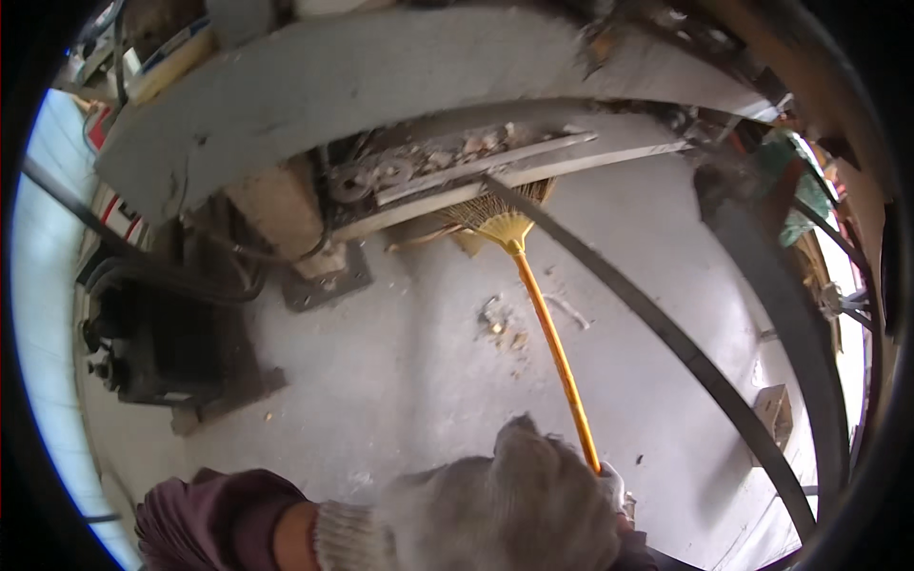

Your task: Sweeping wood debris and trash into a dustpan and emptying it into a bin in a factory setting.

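The broom (pixel 533 285) has a long orange-yellow handle and a fan of pale straw bristles bound in yellow. It slants up and away from the gloved left hand (pixel 514 504) that grips its lower end, and the bristle head is pushed under the edge of the grey workbench (pixel 314 86), among debris

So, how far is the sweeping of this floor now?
Partly done, it seems. Much of the grey floor looks swept. In hand: the gloved left hand grips the yellow broom, bristles reaching under the workbench. Left: a small debris pile and scraps under the bench.
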The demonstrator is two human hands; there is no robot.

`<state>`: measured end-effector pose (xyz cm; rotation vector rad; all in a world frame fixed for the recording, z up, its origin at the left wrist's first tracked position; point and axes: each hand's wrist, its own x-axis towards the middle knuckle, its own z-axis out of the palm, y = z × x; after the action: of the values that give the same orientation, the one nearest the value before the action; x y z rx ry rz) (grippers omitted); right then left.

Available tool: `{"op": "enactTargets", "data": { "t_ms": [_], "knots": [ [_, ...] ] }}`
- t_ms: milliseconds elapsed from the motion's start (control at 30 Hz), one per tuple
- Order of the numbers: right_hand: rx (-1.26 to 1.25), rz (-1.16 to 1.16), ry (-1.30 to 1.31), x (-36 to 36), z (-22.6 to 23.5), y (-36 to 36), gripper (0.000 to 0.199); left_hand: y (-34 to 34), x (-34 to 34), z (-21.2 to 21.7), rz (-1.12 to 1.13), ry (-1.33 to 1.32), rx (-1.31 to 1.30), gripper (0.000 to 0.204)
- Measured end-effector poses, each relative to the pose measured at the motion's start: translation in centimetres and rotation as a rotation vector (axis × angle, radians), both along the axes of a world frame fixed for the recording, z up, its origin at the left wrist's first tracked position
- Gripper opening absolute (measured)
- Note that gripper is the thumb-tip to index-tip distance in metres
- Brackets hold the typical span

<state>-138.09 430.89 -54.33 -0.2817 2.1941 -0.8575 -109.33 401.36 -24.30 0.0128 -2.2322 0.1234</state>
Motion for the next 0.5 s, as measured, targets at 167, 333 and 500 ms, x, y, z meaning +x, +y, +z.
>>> {"op": "enactTargets", "data": {
  "t_ms": [167, 333, 500],
  "knots": [
    [-0.053, 0.412, 0.344, -3.7, -4.8, -19.7, 0.032, -1.7, 3.9, -3.7, 0.232, -0.345, 0.260, 0.016],
    [-0.089, 0.449, 0.417, -5.0, -8.4, -38.3, 0.035, -2.5, 10.7, -8.3, 0.643, -0.570, 0.493, 0.020],
    [-0.306, 0.532, 0.962, -7.0, -11.1, -50.4, 0.042, -1.0, 17.1, -11.1, 0.902, -0.574, 0.621, 0.016]
  ]
}}
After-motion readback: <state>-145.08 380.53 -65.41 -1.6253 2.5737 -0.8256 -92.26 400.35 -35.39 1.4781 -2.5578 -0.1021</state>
